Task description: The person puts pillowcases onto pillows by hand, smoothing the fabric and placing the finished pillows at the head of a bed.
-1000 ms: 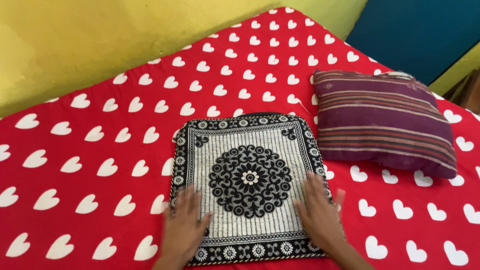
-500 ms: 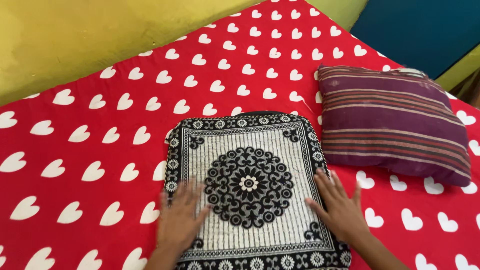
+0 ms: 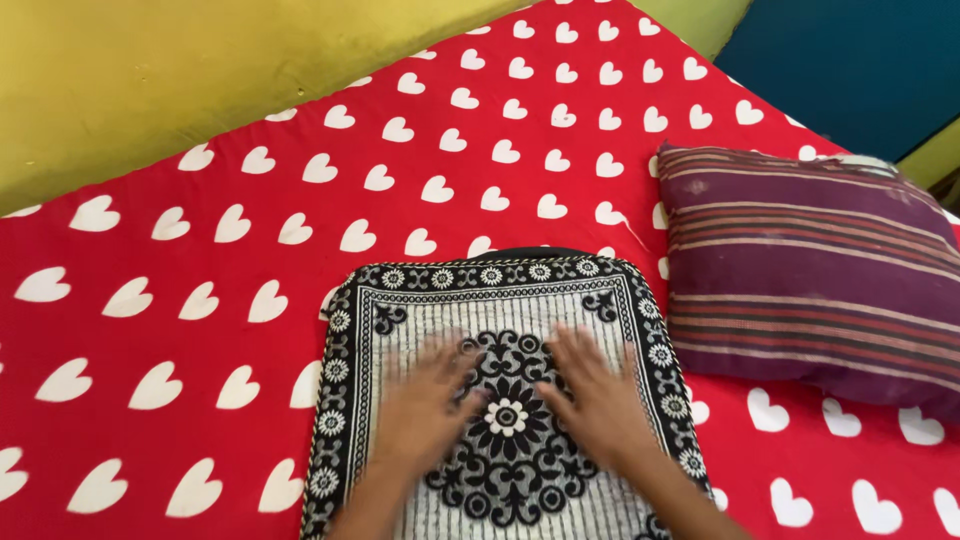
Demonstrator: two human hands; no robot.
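A square black-and-white patterned cushion cover (image 3: 500, 290) lies flat on a red bedsheet with white hearts (image 3: 400, 160). My left hand (image 3: 425, 410) rests palm down on the cover left of its round centre motif, fingers spread and blurred by motion. My right hand (image 3: 600, 400) presses flat on the cover just right of that motif, fingers apart. Neither hand grips anything. Both forearms leave the frame at the bottom edge.
A purple striped pillow (image 3: 810, 260) lies on the sheet directly right of the cover, nearly touching it. A yellow-green wall (image 3: 200, 70) runs along the far left side of the bed. A dark blue wall (image 3: 850, 60) stands at the upper right.
Both hands slid from the cover's near corners up and inward to its centre. The camera view moved closer and lower over the cover.
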